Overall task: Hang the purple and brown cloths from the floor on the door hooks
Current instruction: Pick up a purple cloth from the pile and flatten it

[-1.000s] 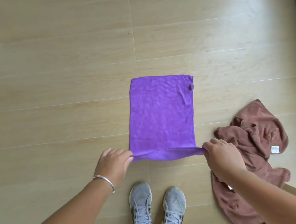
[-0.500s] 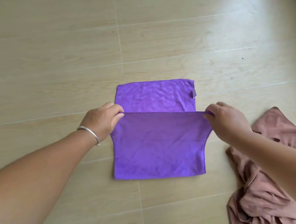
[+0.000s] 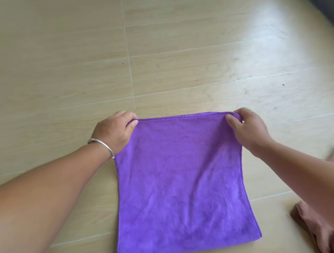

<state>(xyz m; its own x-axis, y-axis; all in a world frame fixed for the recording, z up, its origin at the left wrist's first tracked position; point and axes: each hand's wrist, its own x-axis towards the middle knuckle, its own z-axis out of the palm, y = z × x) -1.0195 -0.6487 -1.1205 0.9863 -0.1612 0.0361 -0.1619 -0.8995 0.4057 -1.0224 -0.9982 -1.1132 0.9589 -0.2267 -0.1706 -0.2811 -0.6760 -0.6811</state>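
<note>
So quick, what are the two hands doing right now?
Left hand: closed, pinching the far left corner of the purple cloth.
Right hand: closed, pinching the far right corner of the same cloth.

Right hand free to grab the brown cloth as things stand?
Probably not yet. The right hand pinches the far right corner of the purple cloth, as the left hand does opposite. The brown cloth lies beside the right forearm, nothing between; it must let go first.
</note>
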